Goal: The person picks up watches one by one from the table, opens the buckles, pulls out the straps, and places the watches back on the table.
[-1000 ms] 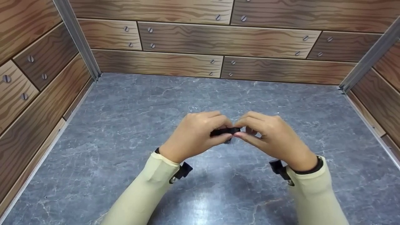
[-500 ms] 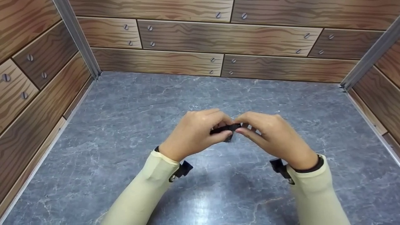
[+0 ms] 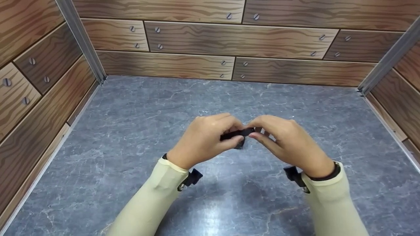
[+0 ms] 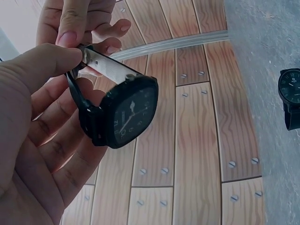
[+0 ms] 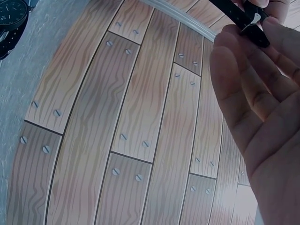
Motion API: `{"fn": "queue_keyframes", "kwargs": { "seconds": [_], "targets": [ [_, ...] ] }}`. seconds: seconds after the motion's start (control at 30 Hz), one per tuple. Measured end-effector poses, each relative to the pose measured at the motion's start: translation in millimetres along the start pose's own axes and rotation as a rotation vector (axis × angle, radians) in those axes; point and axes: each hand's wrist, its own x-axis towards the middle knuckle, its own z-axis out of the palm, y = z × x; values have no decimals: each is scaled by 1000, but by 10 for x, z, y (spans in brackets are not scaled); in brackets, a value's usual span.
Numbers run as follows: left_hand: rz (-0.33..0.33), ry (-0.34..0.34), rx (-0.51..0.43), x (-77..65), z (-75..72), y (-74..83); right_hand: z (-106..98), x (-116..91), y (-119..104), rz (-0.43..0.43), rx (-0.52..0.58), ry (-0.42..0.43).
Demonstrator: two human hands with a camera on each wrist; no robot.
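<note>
My left hand (image 3: 206, 139) holds a black wristwatch (image 4: 133, 115) by its strap, with the dial hanging below the fingers in the left wrist view. My right hand (image 3: 285, 141) pinches the strap by its buckle (image 5: 255, 19), thumb and fingertips close to the left thumb. The black strap (image 3: 246, 132) bridges both hands in the head view. A second black watch (image 4: 291, 88) with a round dial lies on the grey surface. In the head view a dark rounded piece shows under my left thumb; which watch it belongs to, I cannot tell.
The grey marbled tabletop (image 3: 147, 108) spreads under both arms. Wood-patterned panels (image 3: 197, 39) stand at the back and sides, joined by metal corner posts (image 3: 82, 41). A small black camera (image 3: 194, 177) sits at the left wrist, another camera (image 3: 292, 173) at the right.
My right thumb has shifted slightly up and right, away from the left thumb, and more of the strap shows between the hands. The left hand stays nearly still.
</note>
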Motion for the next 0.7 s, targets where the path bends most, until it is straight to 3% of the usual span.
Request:
{"fn": "queue_keyframes", "kwargs": {
  "seconds": [0.23, 0.47, 0.7],
  "targets": [
    [-5, -5, 5, -4, -2, -8, 2, -5, 0, 6, 15, 0],
    [12, 0, 16, -12, 11, -35, 38, 5, 6, -31, 6, 59],
    [-36, -72, -45, -19, 25, -34, 49, 5, -6, 55, 68, 50]
  ]
}}
